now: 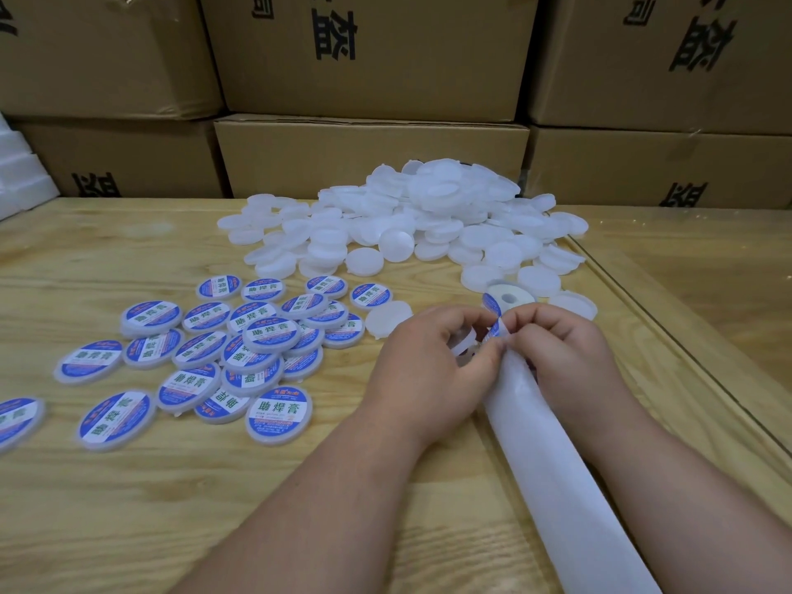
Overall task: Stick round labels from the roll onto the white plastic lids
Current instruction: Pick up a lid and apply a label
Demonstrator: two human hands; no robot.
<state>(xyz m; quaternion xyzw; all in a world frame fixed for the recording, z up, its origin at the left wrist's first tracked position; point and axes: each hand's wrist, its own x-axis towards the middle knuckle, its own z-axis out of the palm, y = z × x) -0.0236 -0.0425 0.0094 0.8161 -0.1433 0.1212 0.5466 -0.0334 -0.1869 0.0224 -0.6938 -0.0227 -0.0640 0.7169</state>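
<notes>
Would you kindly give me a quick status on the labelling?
Left hand holds a bare lid. Right hand pinches a label off the backing strip. Nothing blocking.

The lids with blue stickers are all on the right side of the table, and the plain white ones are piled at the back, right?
Not quite. The head view shows the stickered lids on the left side of the table; the plain white lids are indeed piled at the back.
</notes>
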